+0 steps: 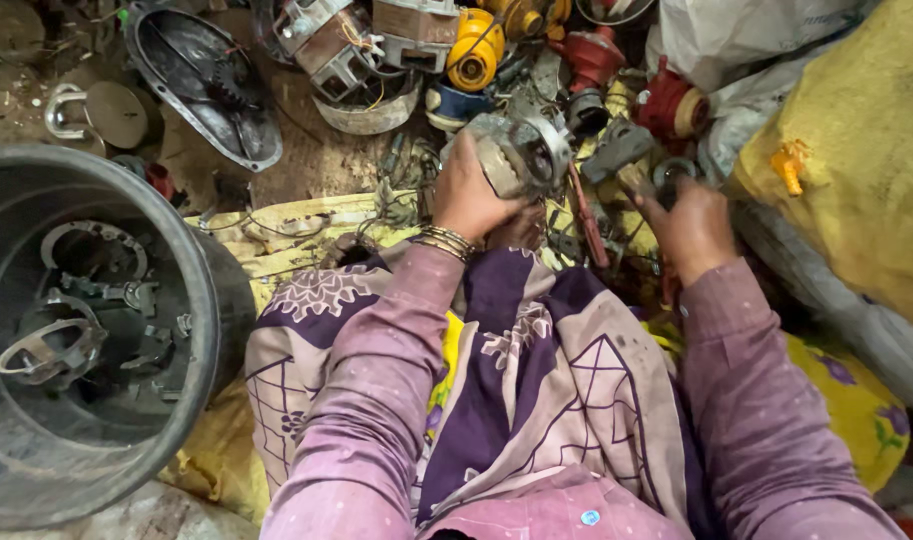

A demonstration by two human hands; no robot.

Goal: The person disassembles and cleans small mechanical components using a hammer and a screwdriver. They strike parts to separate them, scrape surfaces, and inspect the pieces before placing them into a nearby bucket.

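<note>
The left hand (468, 195) grips a grey, grimy cylindrical motor part (519, 152) with a round metal end, held above the scrap pile ahead of the knees. The right hand (691, 228) closes around a hammer (616, 150), its dark head near the motor part.

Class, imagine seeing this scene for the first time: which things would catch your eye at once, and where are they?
At centre, the left hand grips a grey metal motor part, while the right hand holds a hammer beside it. A big dark bucket of metal scraps fills the left, and a yellow sack bulges at right.
</note>
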